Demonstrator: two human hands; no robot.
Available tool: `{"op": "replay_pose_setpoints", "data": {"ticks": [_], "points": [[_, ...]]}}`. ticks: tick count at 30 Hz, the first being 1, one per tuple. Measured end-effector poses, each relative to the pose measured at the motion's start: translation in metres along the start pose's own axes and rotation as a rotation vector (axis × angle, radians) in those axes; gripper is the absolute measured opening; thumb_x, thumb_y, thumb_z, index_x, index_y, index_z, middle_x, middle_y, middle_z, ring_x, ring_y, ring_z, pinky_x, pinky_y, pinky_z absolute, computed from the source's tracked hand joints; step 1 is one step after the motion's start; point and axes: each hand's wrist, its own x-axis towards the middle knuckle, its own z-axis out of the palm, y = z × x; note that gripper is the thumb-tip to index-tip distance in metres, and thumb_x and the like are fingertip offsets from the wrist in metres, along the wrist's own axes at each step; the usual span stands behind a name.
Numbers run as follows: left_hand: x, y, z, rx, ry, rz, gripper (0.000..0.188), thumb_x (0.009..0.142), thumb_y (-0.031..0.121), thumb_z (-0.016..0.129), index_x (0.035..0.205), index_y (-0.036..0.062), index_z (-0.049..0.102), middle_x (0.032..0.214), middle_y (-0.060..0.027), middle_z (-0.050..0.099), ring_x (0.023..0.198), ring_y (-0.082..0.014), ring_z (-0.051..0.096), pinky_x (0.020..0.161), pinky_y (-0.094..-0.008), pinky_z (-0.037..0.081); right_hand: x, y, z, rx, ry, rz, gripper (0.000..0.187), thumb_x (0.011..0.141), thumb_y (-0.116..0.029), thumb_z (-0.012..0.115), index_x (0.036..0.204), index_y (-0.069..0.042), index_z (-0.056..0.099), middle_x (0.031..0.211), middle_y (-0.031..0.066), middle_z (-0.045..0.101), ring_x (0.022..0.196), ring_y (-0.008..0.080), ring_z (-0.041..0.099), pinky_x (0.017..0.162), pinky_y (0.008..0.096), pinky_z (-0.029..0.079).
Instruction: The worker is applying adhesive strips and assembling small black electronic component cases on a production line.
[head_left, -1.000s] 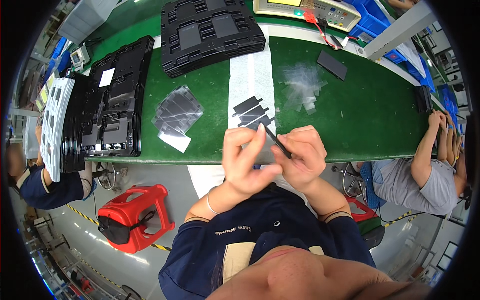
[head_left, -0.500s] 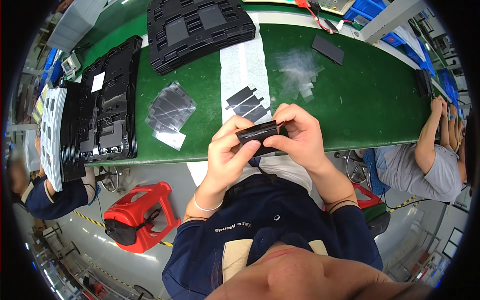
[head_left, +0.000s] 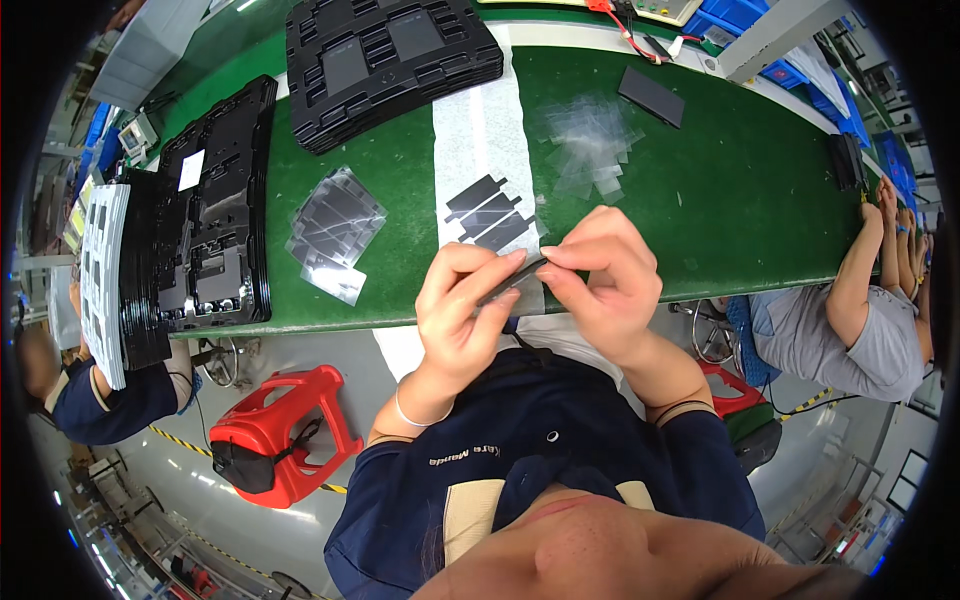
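We now hold the black strip edge-on above the counter's near edge; half a second ago it faced us flat. Our left hand and right hand both pinch it, probably turning it for inspection.

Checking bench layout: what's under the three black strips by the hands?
The black strips lie on a white mat running across the green bench. The left hand and right hand cover the mat's near end.
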Motion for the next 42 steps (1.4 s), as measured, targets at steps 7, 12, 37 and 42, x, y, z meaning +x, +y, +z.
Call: {"op": "replay_pose_setpoints", "data": {"ticks": [7, 12, 37, 42], "points": [[-0.002, -0.002, 0.016, 0.251, 0.128, 0.188, 0.046, 0.064, -0.005, 0.068, 0.110, -0.0057, 0.060, 0.091, -0.0144, 0.055, 0.075, -0.0247, 0.053, 0.062, -0.0312, 0.044, -0.011, -0.004, 0.015, -0.357, -0.054, -0.235, 0.064, 0.070, -0.039, 0.072, 0.115, 0.004, 0.057, 0.087, 0.0082, 0.050, 0.067, 0.0210, 0.047, 0.061, 0.0317, 0.039], [0.005, -0.005, -0.003, 0.111, 0.017, 0.060, 0.028, 0.076, 0.002, 0.064, 0.103, -0.0048, 0.062, 0.086, -0.0138, 0.056, 0.073, -0.0232, 0.054, 0.063, -0.0304, 0.045, 0.006, 0.003, 0.000, 0.065, -0.165, 0.055, 0.037, 0.075, -0.017, 0.073, 0.107, -0.004, 0.061, 0.089, 0.0069, 0.051, 0.068, 0.0145, 0.047, 0.060, 0.0256, 0.038], [-0.002, -0.009, -0.018, -0.681, -0.283, -0.522, 0.024, 0.092, 0.009, 0.044, 0.101, -0.0084, 0.057, 0.088, -0.0149, 0.065, 0.068, -0.0180, 0.064, 0.062, -0.0283, 0.053, 0.016, 0.013, 0.003, 0.137, -0.255, 0.153, 0.033, 0.073, 0.002, 0.069, 0.106, -0.003, 0.065, 0.082, 0.0075, 0.062, 0.065, 0.0115, 0.056, 0.055, 0.0237, 0.046], [-0.002, -0.010, -0.020, -0.750, -0.306, -0.623, 0.026, 0.093, 0.012, 0.043, 0.100, -0.0078, 0.057, 0.087, -0.0148, 0.065, 0.065, -0.0178, 0.064, 0.059, -0.0277, 0.053, 0.028, 0.006, -0.003, 0.153, -0.398, 0.257, 0.039, 0.073, 0.002, 0.069, 0.111, -0.005, 0.064, 0.084, 0.0068, 0.062, 0.067, 0.0121, 0.056, 0.058, 0.0245, 0.046]]}}
